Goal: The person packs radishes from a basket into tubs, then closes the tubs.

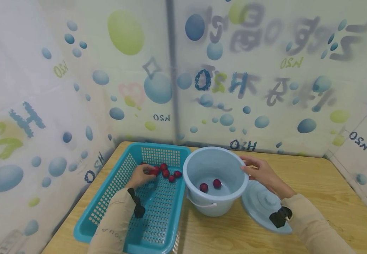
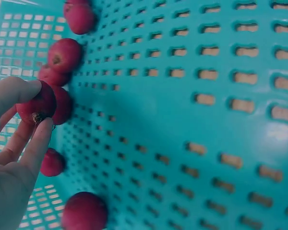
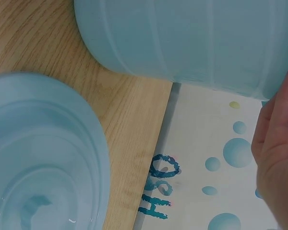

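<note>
Nearest the person, the pale blue lid (image 1: 259, 208) lies on the worktop (image 1: 329, 197) just right of the pale blue bucket (image 1: 215, 169). The right hand (image 1: 261, 173) curls its grip over the bucket's right rim; two red fruits (image 1: 210, 185) sit inside. Left of the bucket, in the teal basket (image 1: 113, 190), the left hand (image 1: 142, 174) pinches one small red fruit (image 2: 37, 104) among the loose ones (image 1: 169, 171). It looks light, smooth and easily bruised, best taken gently across its sides.
</note>
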{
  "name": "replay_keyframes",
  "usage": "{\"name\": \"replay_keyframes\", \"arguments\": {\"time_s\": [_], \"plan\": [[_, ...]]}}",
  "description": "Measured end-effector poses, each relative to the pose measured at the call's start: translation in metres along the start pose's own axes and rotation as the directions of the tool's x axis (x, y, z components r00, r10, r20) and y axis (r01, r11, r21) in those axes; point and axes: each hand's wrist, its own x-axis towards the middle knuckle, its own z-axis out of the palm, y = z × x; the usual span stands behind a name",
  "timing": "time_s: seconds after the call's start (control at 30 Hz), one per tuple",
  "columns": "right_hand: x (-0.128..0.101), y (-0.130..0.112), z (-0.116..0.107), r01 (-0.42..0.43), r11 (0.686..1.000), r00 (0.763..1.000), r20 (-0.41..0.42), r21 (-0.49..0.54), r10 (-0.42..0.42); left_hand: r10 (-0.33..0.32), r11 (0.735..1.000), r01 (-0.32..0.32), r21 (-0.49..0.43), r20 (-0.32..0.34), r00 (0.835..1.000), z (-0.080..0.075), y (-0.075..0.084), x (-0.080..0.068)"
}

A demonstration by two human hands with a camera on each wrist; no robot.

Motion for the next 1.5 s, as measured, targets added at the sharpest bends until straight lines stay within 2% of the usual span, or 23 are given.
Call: {"name": "replay_keyframes", "arguments": {"time_s": [0.23, 0.47, 0.63, 0.8, 1.03, 1.27, 1.5], "plan": [[-0.001, 0.001, -0.001, 0.007, 1.000, 1.000, 0.001, -0.003, -0.007, 0.143, 0.987, -0.145, 0.066, 0.029, 0.989, -0.011, 0.020, -0.006], [-0.001, 0.003, -0.001, 0.010, 1.000, 1.000, -0.001, -0.006, -0.010, 0.203, 0.979, -0.205, 0.015, 0.082, 0.976, -0.014, 0.041, -0.010], [-0.001, 0.004, -0.001, 0.007, 1.000, 1.000, -0.006, -0.003, -0.007, 0.287, 0.958, -0.285, -0.028, 0.131, 0.949, -0.016, 0.053, -0.016], [-0.002, 0.004, 0.000, 0.010, 1.000, 1.000, -0.008, 0.001, -0.010, 0.360, 0.933, -0.358, -0.035, 0.137, 0.923, -0.016, 0.060, -0.019], [-0.002, 0.004, 0.000, 0.023, 1.000, 1.000, -0.008, -0.004, -0.023, 0.368, 0.929, -0.359, -0.086, 0.137, 0.920, -0.020, 0.074, -0.027], [-0.001, 0.004, 0.000, 0.004, 1.000, 1.000, -0.017, -0.003, -0.004, 0.465, 0.882, -0.439, -0.173, 0.158, 0.871, -0.021, 0.091, -0.033], [-0.001, 0.004, 0.000, 0.026, 1.000, 1.000, -0.011, -0.014, -0.027, 0.518, 0.846, -0.476, -0.240, 0.157, 0.841, -0.018, 0.110, -0.040]]}}
